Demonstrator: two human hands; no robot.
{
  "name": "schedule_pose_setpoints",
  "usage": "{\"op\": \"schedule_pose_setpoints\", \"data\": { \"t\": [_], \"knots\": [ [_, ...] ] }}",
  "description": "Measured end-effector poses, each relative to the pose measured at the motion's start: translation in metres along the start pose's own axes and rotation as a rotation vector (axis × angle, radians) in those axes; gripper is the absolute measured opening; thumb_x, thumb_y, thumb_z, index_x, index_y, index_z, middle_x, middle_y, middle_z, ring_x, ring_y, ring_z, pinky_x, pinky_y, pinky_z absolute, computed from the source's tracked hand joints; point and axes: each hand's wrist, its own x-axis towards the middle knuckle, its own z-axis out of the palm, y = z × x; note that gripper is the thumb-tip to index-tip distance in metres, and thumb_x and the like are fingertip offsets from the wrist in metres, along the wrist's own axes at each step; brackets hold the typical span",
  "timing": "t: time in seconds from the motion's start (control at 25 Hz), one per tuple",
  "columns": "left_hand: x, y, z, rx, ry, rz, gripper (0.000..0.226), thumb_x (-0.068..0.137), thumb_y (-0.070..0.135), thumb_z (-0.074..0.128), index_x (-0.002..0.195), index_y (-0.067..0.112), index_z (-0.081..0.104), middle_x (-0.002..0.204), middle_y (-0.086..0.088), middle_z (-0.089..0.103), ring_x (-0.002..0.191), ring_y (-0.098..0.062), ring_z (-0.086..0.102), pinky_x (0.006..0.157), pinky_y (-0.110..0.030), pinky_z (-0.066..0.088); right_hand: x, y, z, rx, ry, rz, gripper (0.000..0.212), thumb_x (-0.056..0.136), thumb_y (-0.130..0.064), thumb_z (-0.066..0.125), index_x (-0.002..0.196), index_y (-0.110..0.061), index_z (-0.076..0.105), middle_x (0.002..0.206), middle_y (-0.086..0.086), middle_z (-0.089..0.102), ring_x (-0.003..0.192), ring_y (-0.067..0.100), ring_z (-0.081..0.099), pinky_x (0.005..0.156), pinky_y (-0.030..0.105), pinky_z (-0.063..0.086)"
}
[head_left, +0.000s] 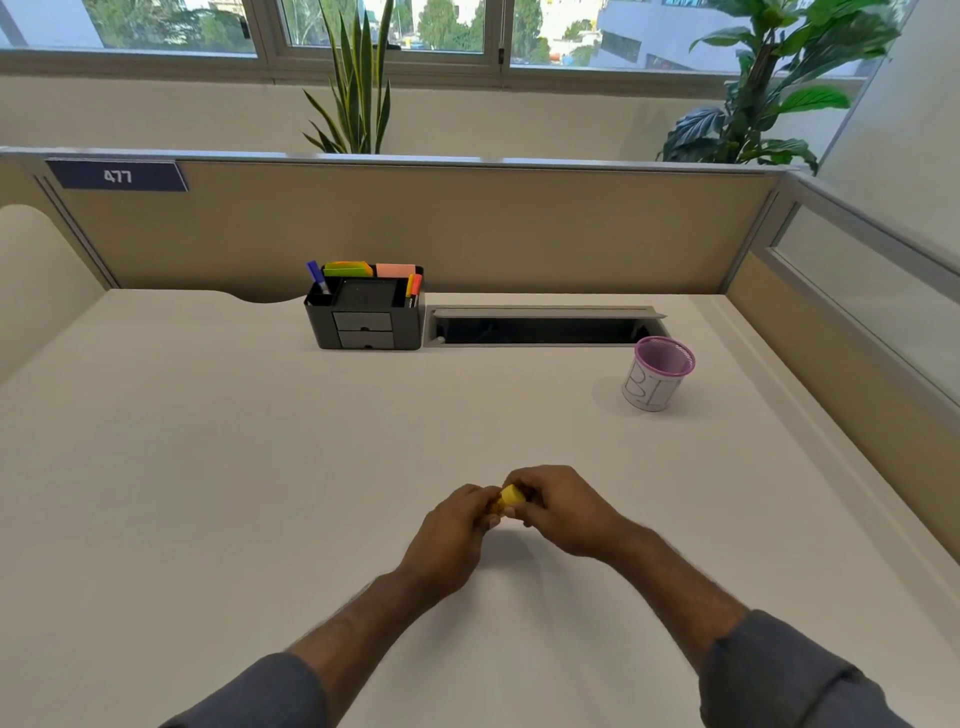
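Curled fingers of the left hand (451, 535) and right hand (558, 512) together pinch a small yellow object (510, 496) above the desk (260, 467), near its front edge.

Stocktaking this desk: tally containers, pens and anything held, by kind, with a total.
Containers: 2 (black organizer, pink mesh cup)
Pens in the organizer: 3 (blue pen, two orange-red pens)
Held things: 1 (small yellow thing, gripped by left hand and right hand)
Total: 6
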Motion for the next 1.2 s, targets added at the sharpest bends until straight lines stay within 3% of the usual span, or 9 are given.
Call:
{"op": "schedule_pose_setpoints", "data": {
  "t": [0.16,0.36,0.44,0.64,0.8,0.92,1.04,1.2],
  "knots": [
    [0.005,0.005,-0.003,-0.046,-0.019,-0.004,0.016,0.094,0.013,0.054,0.107,0.015,0.065,0.091,0.007,0.06,0.083,-0.013,0.052,0.071,-0.012,0.037,0.004,-0.007,-0.016,-0.122,-0.105,-0.031,0.01,0.089,-0.02,0.063,0.083,-0.013,0.066,0.079,0.009,0.068,0.073,0.024,0.063,0.07,0.042,0.053],
    [0.008,0.008,-0.007,-0.073,0.022,-0.008,0.014,0.092,0.011,0.058,0.103,0.016,0.066,0.089,0.006,0.062,0.08,-0.012,0.053,0.073,-0.018,0.041,0.004,-0.013,-0.014,-0.227,-0.004,-0.06,0.009,0.087,-0.025,0.066,0.089,-0.017,0.067,0.077,-0.001,0.065,0.069,0.014,0.054,0.061,0.026,0.044],
    [0.008,0.007,-0.009,-0.069,0.024,-0.008,0.013,0.092,0.011,0.059,0.102,0.016,0.065,0.088,0.006,0.061,0.079,-0.012,0.052,0.072,-0.017,0.04,0.005,-0.014,-0.014,-0.224,0.009,-0.072,0.009,0.087,-0.024,0.066,0.091,-0.016,0.067,0.078,-0.001,0.065,0.069,0.013,0.054,0.061,0.027,0.044],
    [0.006,-0.003,-0.008,-0.068,0.018,-0.058,0.017,0.092,0.011,0.058,0.107,0.016,0.064,0.091,0.005,0.061,0.081,-0.014,0.053,0.071,-0.016,0.04,0.008,-0.013,-0.023,-0.103,0.008,-0.038,0.018,0.085,-0.022,0.07,0.102,-0.017,0.068,0.088,0.001,0.069,0.077,0.018,0.063,0.069,0.031,0.054],
    [0.006,-0.007,-0.008,-0.143,0.054,-0.114,0.024,0.093,0.01,0.058,0.116,0.014,0.062,0.112,-0.001,0.066,0.098,-0.019,0.061,0.089,-0.032,0.053,0.006,-0.002,-0.022,0.2,0.105,0.085,0.025,0.078,-0.018,0.074,0.1,-0.02,0.062,0.091,0.007,0.07,0.08,0.024,0.069,0.073,0.035,0.059],
    [0.005,-0.01,-0.007,-0.2,0.104,-0.125,0.021,0.093,0.007,0.058,0.112,0.014,0.058,0.117,-0.002,0.062,0.102,-0.018,0.062,0.091,-0.032,0.054,0.001,0.011,-0.007,0.329,0.152,0.146,0.024,0.083,-0.016,0.07,0.105,-0.017,0.06,0.093,0.006,0.07,0.083,0.019,0.068,0.078,0.037,0.055],
    [0.002,-0.015,-0.005,-0.218,0.125,-0.165,0.02,0.093,0.008,0.057,0.11,0.018,0.055,0.117,0.001,0.059,0.101,-0.016,0.062,0.086,-0.025,0.052,-0.005,0.028,0.02,0.093,0.211,0.138,0.023,0.089,-0.018,0.066,0.111,-0.014,0.065,0.107,0.002,0.064,0.1,0.017,0.056,0.088,0.029,0.044],
    [0.001,-0.021,-0.003,-0.208,0.14,-0.229,0.021,0.091,0.011,0.061,0.11,0.019,0.056,0.112,0.006,0.061,0.097,-0.011,0.061,0.082,-0.019,0.048,-0.015,0.043,0.049,-0.003,0.318,0.19,0.026,0.087,-0.017,0.068,0.113,-0.019,0.066,0.103,-0.001,0.061,0.099,0.016,0.047,0.087,0.033,0.038]
  ]
}}
